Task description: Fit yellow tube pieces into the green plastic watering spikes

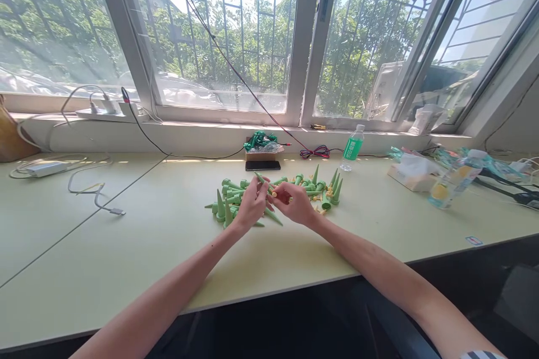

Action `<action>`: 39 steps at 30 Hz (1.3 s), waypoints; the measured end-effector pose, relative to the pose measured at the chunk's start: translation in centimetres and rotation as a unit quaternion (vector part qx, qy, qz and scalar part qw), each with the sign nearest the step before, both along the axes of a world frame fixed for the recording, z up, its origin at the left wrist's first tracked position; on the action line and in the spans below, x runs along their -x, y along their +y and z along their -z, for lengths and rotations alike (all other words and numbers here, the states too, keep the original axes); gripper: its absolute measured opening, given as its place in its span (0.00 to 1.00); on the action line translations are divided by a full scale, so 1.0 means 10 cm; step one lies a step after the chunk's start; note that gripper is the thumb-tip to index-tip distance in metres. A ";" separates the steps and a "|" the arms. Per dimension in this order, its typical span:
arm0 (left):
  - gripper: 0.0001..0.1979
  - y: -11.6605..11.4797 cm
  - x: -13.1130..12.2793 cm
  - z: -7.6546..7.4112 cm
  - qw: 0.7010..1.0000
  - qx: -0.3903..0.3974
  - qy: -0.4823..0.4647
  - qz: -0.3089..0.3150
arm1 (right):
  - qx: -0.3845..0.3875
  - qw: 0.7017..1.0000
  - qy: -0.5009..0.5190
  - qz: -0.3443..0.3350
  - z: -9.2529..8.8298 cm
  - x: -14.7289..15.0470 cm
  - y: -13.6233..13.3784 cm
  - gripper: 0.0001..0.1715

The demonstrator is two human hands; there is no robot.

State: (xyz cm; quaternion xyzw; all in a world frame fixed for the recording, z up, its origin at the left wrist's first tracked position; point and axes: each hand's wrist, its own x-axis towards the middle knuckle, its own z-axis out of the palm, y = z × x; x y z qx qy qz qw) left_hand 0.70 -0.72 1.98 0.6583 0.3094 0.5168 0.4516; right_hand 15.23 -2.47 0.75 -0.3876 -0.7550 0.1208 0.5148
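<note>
The left hand (252, 203) pinches a green spike (263, 180) between thumb and fingers, its tip poking up past the fingertips. The right hand (296, 205) meets it, fingertips pressed together on the spike's wide end, where a small yellow bit shows. Both hands hover just above the table (147, 247), in the middle of a pile (228, 197) of like spikes spread to either side. Behind the pile lies a phone (263, 165); a green bottle (353, 147) stands further right.
</note>
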 end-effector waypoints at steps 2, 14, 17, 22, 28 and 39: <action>0.14 0.00 0.00 0.00 1.000 0.005 0.001 0.001 | -0.010 1.000 -0.001 0.002 0.00 0.01 0.00 0.11; 0.15 0.03 0.04 0.06 0.999 0.012 0.045 -0.004 | -0.020 0.999 -0.034 -0.001 0.02 0.02 -0.01 0.11; 0.15 0.02 0.04 0.06 0.998 0.011 0.058 -0.004 | -0.028 0.998 -0.049 0.006 0.03 0.02 -0.01 0.11; 0.14 0.00 0.04 0.03 0.998 0.010 0.062 0.000 | -0.050 0.996 -0.068 0.016 0.05 0.02 0.01 0.10; 0.13 0.00 0.04 0.03 0.997 0.014 0.069 0.003 | -0.051 0.996 -0.077 0.003 0.05 0.02 0.00 0.10; 0.12 -0.02 0.05 0.01 0.997 0.016 0.076 0.002 | -0.088 0.993 -0.074 -0.008 0.06 0.02 0.02 0.10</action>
